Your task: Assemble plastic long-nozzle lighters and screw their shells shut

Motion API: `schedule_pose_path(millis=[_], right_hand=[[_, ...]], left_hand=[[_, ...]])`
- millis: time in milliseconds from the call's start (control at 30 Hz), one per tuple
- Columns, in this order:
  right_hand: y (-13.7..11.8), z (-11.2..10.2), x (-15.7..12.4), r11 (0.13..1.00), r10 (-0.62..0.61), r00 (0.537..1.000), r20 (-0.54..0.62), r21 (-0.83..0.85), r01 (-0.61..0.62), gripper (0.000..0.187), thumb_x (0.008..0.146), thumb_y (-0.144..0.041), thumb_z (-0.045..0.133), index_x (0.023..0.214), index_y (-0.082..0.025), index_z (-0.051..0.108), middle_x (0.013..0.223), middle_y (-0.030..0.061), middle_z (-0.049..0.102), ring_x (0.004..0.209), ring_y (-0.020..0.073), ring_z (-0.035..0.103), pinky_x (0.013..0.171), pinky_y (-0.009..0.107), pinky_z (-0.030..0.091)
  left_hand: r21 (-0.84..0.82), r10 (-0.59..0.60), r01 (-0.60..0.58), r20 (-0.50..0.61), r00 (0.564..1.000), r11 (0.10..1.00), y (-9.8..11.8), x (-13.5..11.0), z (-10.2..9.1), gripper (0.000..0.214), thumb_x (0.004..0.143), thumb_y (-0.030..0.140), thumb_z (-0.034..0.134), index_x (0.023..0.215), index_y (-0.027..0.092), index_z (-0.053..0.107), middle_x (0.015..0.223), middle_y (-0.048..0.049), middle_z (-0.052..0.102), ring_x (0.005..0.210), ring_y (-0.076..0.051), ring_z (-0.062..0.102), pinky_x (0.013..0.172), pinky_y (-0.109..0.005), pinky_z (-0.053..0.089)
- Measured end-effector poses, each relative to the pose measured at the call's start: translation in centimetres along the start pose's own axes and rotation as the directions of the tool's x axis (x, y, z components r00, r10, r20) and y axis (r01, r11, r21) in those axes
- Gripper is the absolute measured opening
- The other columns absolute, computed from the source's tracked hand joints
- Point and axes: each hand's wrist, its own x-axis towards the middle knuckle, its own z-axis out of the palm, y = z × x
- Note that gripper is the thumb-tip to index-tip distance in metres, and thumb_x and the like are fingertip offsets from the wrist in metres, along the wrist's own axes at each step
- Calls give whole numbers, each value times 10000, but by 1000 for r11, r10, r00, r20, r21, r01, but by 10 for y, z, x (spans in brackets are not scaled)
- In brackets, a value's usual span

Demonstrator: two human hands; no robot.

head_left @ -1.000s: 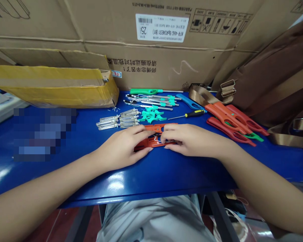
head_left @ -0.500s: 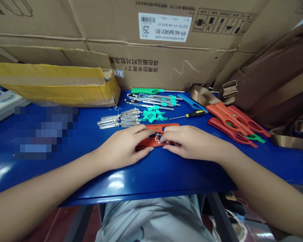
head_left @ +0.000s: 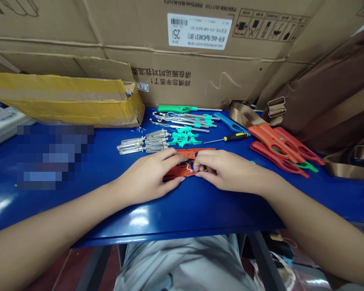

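My left hand (head_left: 147, 176) lies on the blue table (head_left: 182, 210), its fingers closed on the left end of an orange plastic shell (head_left: 178, 171). My right hand (head_left: 227, 169) covers the shell's right end, fingertips pinched at a thin white wire on it. A second orange shell half (head_left: 194, 152) lies flat just behind both hands. Beyond them sit clear plastic tubes (head_left: 142, 144), teal plastic pieces (head_left: 184, 138) and metal rods with teal ends (head_left: 185, 119).
A yellow-and-black screwdriver (head_left: 230, 137) lies right of the teal pieces. Orange and red handles (head_left: 279, 148) are piled at the right by a brown strap (head_left: 245, 115). A yellow-taped carton (head_left: 63, 99) stands back left, large cardboard boxes (head_left: 182, 52) behind. A green handle (head_left: 176, 108) lies by them.
Both hands stay on the orange shell. My right hand's fingertips have shifted slightly left along it toward the white wire.
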Motion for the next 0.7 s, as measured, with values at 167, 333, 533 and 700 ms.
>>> schedule_pose_path(millis=[167,333,533,700], right_hand=[[-1,-6,-2,995,-65,998,-16,74,66,100,987,-161,542,940,-164,631,986,46,668,852,148,597,763,268,436],[0,-23,-8,987,-60,998,-2,147,60,74,942,-131,589,950,-177,645,970,20,667,779,120,567,684,239,438],[4,-33,-13,984,-85,979,187,173,53,128,917,-126,603,951,-187,711,932,9,699,762,114,606,677,231,469],[12,-36,-13,993,-40,996,77,111,31,187,902,-137,580,1009,-189,724,987,35,725,825,140,638,683,241,469]], left_hand=[[-5,-13,13,-1,1000,1000,-1,-1,1,432,971,364,592,1390,270,538,1342,-64,564,1022,-227,680,863,-375,593],[11,-19,19,-6,1000,1000,-1,-2,1,423,971,371,589,1374,253,546,1346,-71,564,1020,-236,684,859,-393,602],[15,-6,6,-17,1000,1000,-2,-2,1,398,971,373,589,1342,231,563,1374,-73,572,1063,-243,682,887,-400,603],[11,-12,12,-10,1000,1000,-2,-1,2,351,972,365,587,1296,230,583,1339,-65,604,1083,-246,673,897,-392,596]])
